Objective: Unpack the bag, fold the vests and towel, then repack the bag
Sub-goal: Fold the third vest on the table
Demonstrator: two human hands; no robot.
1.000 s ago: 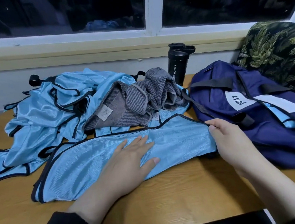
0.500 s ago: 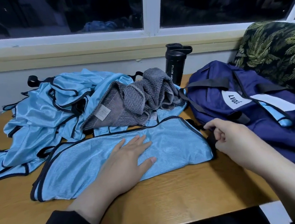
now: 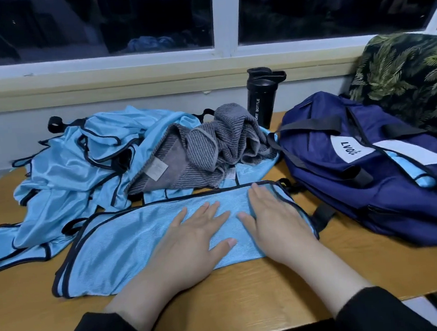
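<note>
Since a moment ago the right hand [image 3: 275, 218] has been moved off the vest [image 3: 129, 241] corner and laid flat, grip spread, beside the left hand [image 3: 197, 235]; thin, limp and slippery at 6 o'clock on the bench [image 3: 249, 289], it is best pinched by its bound edge.

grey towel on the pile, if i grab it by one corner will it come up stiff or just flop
Probably floppy: the grey towel lies crumpled in soft folds over the blue vests, so a corner grab would likely let the rest hang and unfurl. Its ribbed weave looks thick, so it is probably heavier than a vest. It may drag the shiny vests under it, which look slippery.
</note>
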